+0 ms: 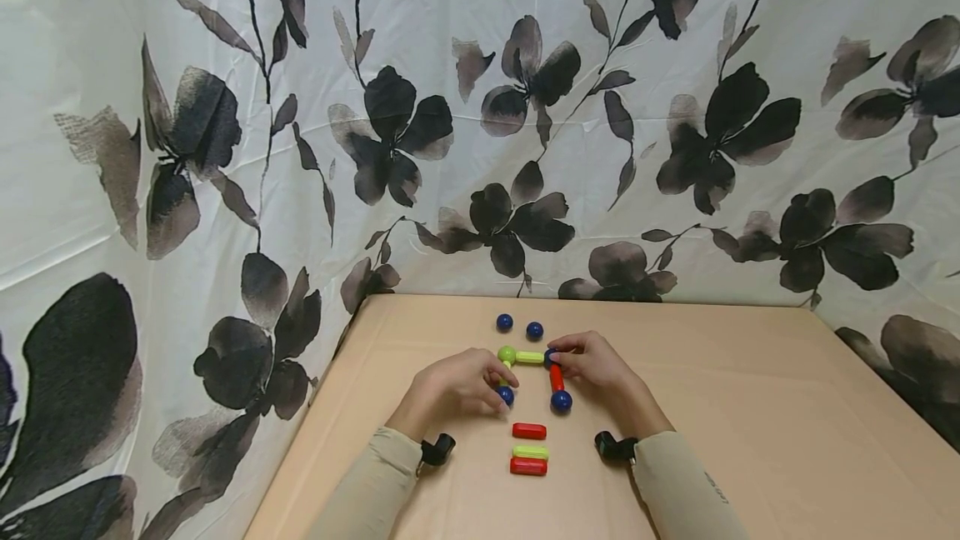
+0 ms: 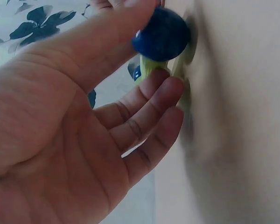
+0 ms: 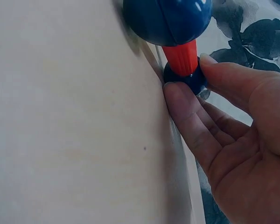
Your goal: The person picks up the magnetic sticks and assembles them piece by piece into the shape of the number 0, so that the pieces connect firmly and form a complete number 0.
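Note:
A joined frame of balls and rods lies on the table. My right hand (image 1: 600, 363) pinches its far right blue ball (image 3: 189, 83) between thumb and fingers. From that ball a red rod (image 3: 181, 58) runs to a nearer blue ball (image 1: 561, 401), and a green rod (image 1: 529, 357) runs left to a green ball (image 1: 507, 355). A second green rod (image 2: 151, 65) leads from there to the near left blue ball (image 2: 162, 35). My left hand (image 1: 467, 383) holds this ball, thumb against it and fingers curled by the rod, partly hiding both.
Two loose blue balls (image 1: 505, 322) lie beyond the frame. Nearer me, a red rod (image 1: 529, 431) lies apart from a green rod (image 1: 530, 452) and another red rod (image 1: 528, 467) side by side. A flowered cloth (image 1: 480, 148) hangs behind the table (image 1: 750, 407).

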`<action>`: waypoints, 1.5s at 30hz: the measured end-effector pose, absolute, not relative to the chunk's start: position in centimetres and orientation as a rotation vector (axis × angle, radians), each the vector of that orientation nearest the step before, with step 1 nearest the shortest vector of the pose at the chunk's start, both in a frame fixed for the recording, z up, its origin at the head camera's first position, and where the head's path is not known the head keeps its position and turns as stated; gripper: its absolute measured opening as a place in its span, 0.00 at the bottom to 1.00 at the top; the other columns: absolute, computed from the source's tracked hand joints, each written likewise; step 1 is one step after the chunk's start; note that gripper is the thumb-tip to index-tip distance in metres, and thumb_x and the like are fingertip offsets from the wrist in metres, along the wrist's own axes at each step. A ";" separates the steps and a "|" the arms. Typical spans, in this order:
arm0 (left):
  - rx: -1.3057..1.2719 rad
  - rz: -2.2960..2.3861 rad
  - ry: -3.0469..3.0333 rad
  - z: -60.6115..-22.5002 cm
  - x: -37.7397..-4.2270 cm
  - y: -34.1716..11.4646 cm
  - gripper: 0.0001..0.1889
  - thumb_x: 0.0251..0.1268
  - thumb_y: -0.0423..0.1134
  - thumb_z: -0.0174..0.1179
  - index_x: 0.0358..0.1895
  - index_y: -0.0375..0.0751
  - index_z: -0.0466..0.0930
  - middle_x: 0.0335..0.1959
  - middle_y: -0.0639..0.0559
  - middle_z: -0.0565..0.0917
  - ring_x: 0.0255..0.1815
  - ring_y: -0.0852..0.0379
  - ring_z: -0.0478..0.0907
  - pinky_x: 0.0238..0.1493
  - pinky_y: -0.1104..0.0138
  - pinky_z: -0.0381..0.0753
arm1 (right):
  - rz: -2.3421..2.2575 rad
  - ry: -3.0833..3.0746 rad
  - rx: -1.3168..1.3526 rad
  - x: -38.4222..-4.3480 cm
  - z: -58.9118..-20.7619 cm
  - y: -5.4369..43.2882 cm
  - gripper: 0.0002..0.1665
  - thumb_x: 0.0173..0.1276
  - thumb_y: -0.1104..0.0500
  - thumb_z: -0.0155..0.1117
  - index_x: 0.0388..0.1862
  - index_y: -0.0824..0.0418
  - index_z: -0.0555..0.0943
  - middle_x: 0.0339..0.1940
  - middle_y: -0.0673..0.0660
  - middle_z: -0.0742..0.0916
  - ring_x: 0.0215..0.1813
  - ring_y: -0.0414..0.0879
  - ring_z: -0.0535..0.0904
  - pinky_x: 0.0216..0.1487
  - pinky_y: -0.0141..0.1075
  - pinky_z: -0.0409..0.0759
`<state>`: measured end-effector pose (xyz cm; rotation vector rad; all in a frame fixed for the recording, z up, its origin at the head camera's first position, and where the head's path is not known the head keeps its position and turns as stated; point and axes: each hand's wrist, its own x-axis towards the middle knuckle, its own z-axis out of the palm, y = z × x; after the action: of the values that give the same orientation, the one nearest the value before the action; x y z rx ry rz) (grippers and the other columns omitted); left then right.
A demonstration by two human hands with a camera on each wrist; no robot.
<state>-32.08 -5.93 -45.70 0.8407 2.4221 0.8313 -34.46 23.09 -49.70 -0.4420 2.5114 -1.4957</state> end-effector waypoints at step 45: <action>0.623 1.633 2.558 -52.0 -35.5 -4.8 0.18 0.74 0.43 0.65 0.62 0.42 0.85 0.58 0.50 0.87 0.62 0.50 0.80 0.67 0.52 0.77 | -1.387 2.676 -0.390 -34.0 -48.5 23.0 0.19 0.75 0.60 0.67 0.62 0.63 0.85 0.42 0.58 0.88 0.38 0.52 0.83 0.39 0.39 0.83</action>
<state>-35.47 -4.79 -51.98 0.6231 2.5579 1.6328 -33.96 23.03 -48.50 -0.3897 2.6760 -1.3868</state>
